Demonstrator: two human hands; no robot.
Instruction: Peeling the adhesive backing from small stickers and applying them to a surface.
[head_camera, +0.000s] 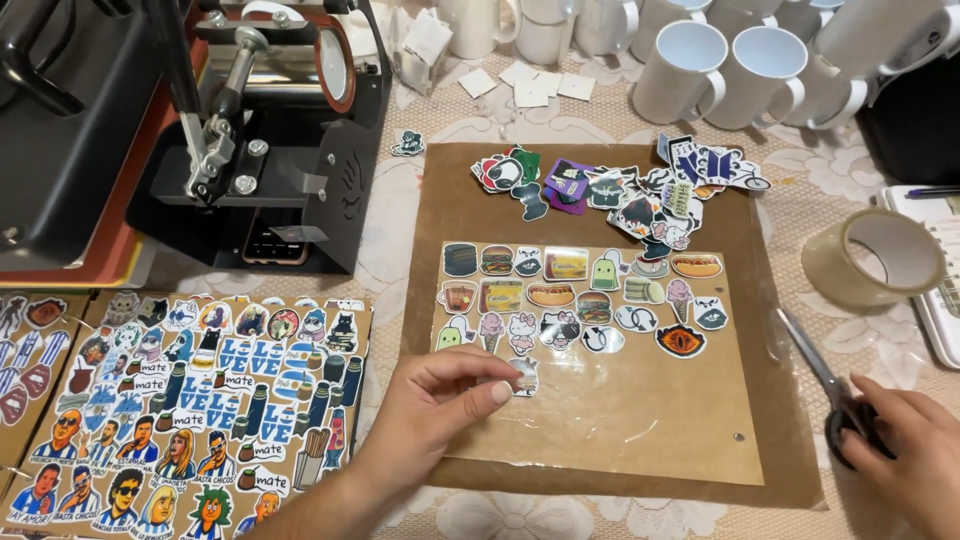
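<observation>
Here, line by line:

Left hand: the left hand (430, 400) reaches in from the bottom edge, thumb and fingers pinched together on a small sticker (524, 377), pressing it at the start of a fourth row.
Right hand: the right hand (905, 450) lies at the lower right corner, fingers curled closed around the dark handles of the scissors (835, 395), whose blades point up and left.
Sticker sheet: a brown card sheet (620, 420) under a clear film lies in the middle of the surface; three rows of small cut-out stickers sit on its upper half, its lower half is bare.
Backing board: a larger dark brown board (440, 200) lies under the sheet and shows around it.
Loose pile: a heap of cut stickers (620, 190) rests on the board just above the sheet.
Finished boards: at the lower left, a board packed with stickers (200, 400) lies beside the sheet, with another partly in view at the left edge.
Tape: a roll of clear tape (875, 258) stands on its side to the right of the board, near the scissors' tips.
Mugs: white mugs (720, 75) stand crowded along the far edge.
Press: a black mug press (270, 130) stands at the upper left.
Surface: a lace-patterned cloth (520, 515) covers it.
</observation>
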